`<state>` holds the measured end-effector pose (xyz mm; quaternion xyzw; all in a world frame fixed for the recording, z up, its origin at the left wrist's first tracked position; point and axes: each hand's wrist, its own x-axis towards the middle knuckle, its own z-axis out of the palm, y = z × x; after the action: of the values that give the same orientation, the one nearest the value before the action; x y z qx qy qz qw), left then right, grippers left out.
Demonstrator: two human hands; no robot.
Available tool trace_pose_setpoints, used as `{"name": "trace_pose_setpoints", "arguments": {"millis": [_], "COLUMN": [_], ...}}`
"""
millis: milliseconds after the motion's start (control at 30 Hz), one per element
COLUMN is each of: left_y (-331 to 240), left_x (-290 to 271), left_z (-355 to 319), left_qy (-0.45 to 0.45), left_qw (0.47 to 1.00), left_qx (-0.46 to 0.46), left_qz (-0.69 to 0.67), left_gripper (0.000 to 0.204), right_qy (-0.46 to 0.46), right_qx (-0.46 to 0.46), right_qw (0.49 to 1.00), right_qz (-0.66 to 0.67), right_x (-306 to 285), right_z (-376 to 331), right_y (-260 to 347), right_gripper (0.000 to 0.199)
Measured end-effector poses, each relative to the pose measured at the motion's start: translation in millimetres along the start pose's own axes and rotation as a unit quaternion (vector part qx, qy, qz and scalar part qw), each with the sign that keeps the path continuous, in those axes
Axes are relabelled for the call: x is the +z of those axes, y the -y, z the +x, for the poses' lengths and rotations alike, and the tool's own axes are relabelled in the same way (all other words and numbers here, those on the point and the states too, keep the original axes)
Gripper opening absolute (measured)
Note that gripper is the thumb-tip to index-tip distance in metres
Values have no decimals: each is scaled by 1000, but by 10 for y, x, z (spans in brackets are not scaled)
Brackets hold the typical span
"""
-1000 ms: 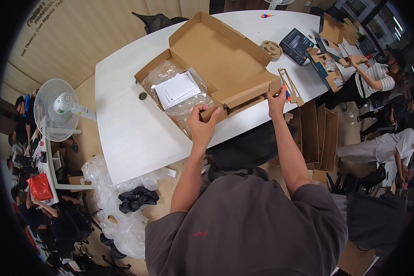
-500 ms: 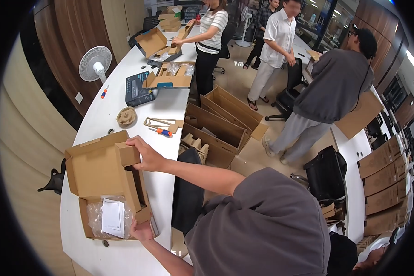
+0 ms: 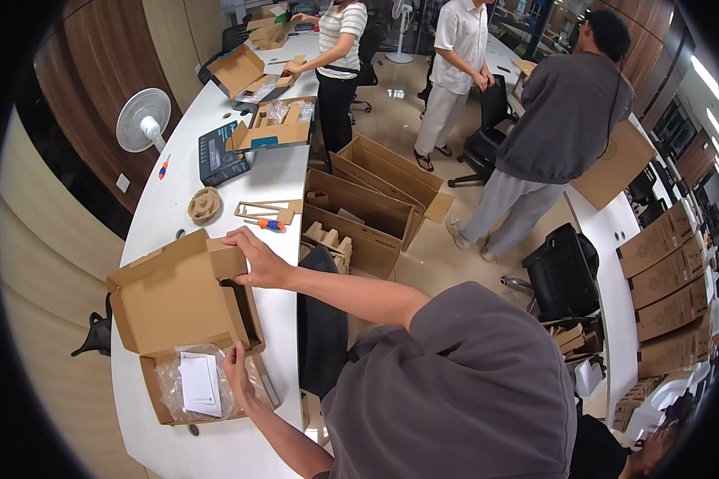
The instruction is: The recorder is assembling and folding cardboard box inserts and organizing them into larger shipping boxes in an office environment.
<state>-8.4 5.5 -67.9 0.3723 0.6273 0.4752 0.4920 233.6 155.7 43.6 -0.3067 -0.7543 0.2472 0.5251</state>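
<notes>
An open brown cardboard box (image 3: 168, 307) lies on the white table, its lid folded back to the far side. A folded cardboard insert (image 3: 230, 263) with a dark hollow stands along the box's right side. My right hand (image 3: 260, 259) grips the insert's far end, thumb and fingers around the block-like corner. Lower down, my left hand (image 3: 238, 371) has its fingers pinched together at the insert's near end; the exact contact is partly hidden. Beside it in the box's near part lie clear plastic bags (image 3: 170, 387) and white paper leaflets (image 3: 200, 383).
Beyond the box are a cardboard frame (image 3: 268, 210), an orange-and-blue screwdriver (image 3: 270, 226), a round pulp piece (image 3: 204, 205) and a dark printed box (image 3: 220, 156). Large open cartons (image 3: 355, 231) stand on the floor beside a black chair (image 3: 323, 319). Several people stand farther off.
My left hand has risen from the box's near right corner to the insert's near end. The insert has tilted up a little. My view has shifted slightly.
</notes>
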Motion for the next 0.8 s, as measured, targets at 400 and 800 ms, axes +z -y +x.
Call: {"name": "trace_pose_setpoints", "arguments": {"millis": [400, 800], "left_y": [306, -179], "left_x": [503, 707], "left_z": [208, 70], "left_qy": [-316, -382], "left_qw": [915, 837], "left_qx": [160, 215], "left_qz": [195, 328], "left_gripper": [35, 38], "right_qy": [-89, 40], "right_qx": [-22, 19], "right_qw": [995, 998], "right_qz": [-41, -54], "right_x": [171, -278], "right_z": [-150, 105], "right_y": [108, -94], "right_gripper": [71, 83]}}
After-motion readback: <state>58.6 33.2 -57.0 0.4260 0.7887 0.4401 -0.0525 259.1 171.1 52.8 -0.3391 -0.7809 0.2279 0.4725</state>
